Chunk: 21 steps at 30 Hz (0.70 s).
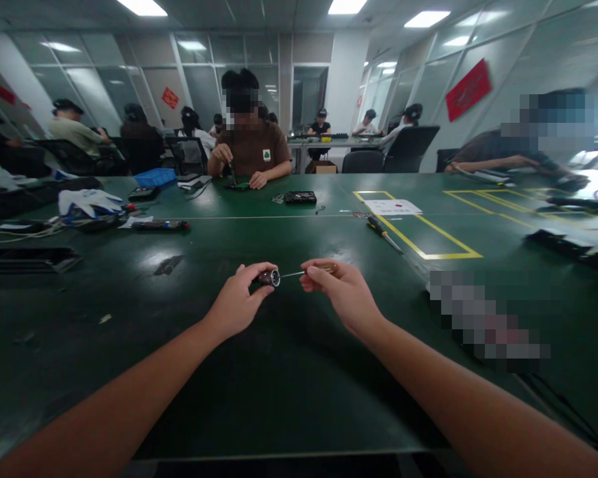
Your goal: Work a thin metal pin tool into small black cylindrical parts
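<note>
My left hand [242,299] is closed around a small dark cylinder with a silver ring at its open end [270,278]; that end faces right. Between the thumb and fingers of my right hand [343,292] is a slim screwdriver [327,268] with a brownish handle. Its thin metal shaft points left at the cylinder's open end; whether the tip touches it I cannot tell. Both hands are above the green table [279,398]. My right fingers hide part of the handle.
A yellow-black screwdriver [377,227] lies beyond my right hand, near a paper sheet [393,207] and yellow tape. Gloves [90,203], a blue tray [154,177] and a black box [300,197] stand farther back. Opposite, a person [252,146] works on a small board.
</note>
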Available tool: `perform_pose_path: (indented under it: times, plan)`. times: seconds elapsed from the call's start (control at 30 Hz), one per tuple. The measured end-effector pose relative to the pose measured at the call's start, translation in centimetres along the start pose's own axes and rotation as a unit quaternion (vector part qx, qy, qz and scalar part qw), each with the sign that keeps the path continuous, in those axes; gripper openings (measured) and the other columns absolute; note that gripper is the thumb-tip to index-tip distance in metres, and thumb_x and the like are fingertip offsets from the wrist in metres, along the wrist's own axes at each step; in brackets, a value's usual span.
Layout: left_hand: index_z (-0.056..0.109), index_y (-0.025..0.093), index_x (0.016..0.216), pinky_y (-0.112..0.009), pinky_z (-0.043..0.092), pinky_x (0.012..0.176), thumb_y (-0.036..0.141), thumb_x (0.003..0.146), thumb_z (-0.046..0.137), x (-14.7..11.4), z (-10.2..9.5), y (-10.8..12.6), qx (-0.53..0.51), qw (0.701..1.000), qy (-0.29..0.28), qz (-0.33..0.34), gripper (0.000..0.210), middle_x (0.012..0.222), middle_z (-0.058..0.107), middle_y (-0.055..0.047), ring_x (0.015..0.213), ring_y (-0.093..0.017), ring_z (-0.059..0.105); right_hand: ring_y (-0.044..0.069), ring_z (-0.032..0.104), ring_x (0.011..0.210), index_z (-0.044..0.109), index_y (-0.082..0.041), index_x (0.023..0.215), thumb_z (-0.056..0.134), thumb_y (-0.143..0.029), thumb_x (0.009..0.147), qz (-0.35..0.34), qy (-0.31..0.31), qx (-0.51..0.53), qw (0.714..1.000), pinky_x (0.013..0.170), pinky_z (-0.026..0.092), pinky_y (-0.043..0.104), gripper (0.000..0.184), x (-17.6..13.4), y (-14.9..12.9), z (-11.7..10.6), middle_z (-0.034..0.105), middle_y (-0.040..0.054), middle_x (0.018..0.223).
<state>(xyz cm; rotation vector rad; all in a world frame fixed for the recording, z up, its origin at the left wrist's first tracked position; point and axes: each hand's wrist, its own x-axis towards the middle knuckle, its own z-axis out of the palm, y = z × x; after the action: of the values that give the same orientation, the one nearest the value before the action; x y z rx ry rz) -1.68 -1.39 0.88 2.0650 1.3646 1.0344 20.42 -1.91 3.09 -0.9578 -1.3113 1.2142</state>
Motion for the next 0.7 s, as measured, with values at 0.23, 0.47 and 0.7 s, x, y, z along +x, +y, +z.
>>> perform_pose_path:
  times: [0.23,0.47,0.7]
  plan:
    - [0.065,0.025,0.124,-0.044,0.047,0.102,0.016,0.09,0.062,0.1,0.1,0.0,-0.006,1.0,-0.007,0.009,0.036,0.118,0.07,-0.005,0.111,-0.024,0.064,0.017,0.067,0.071,0.075,-0.016,0.092,0.081,-0.036,0.076,0.062,0.009,0.093,0.994,0.074,0.054,0.034,0.027,0.7,0.7,-0.1,0.073,0.0052,0.076]
    - [0.065,0.026,0.122,-0.044,0.048,0.101,0.016,0.089,0.063,0.3,0.3,-0.4,0.004,1.0,-0.011,0.009,0.035,0.119,0.071,-0.005,0.111,-0.025,0.064,0.017,0.065,0.072,0.075,-0.017,0.094,0.077,-0.037,0.08,0.013,-0.013,0.002,1.0,0.073,0.052,0.034,0.024,0.5,0.5,-0.2,0.072,0.0037,0.077]
    - [0.065,0.026,0.124,-0.046,0.05,0.101,0.018,0.088,0.066,0.3,0.3,-1.2,0.003,1.0,-0.007,-0.024,0.037,0.12,0.071,-0.006,0.11,-0.025,0.066,0.017,0.062,0.069,0.074,-0.018,0.092,0.074,-0.036,0.082,-0.016,0.059,-0.015,0.998,0.069,0.05,0.033,0.02,0.9,-0.1,-1.1,0.069,0.0026,0.074]
